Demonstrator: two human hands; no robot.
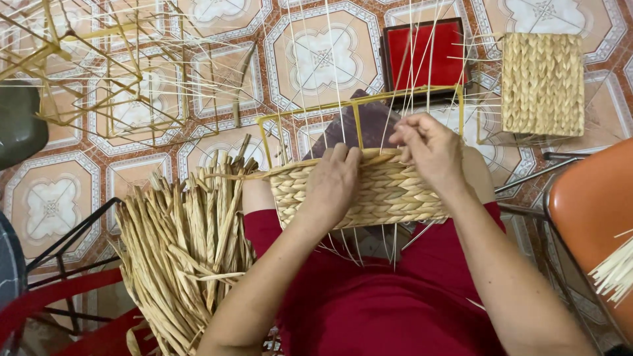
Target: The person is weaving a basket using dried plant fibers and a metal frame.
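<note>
A half-woven straw basket (382, 194) on a yellow wire frame (359, 102) rests on my lap, with thin pale uprights rising from it. My left hand (333, 181) presses flat on the woven wall near its top edge. At the rim's right part, my right hand (432, 150) pinches a straw strand among the uprights. A loose strand (247, 175) trails left from the weave.
A bundle of dried straw (188, 250) lies at my left. Empty wire frames (99, 72) sit on the tiled floor at upper left. A finished woven basket (542, 84) and a red box (424, 54) stand beyond. An orange chair (590, 211) is at right.
</note>
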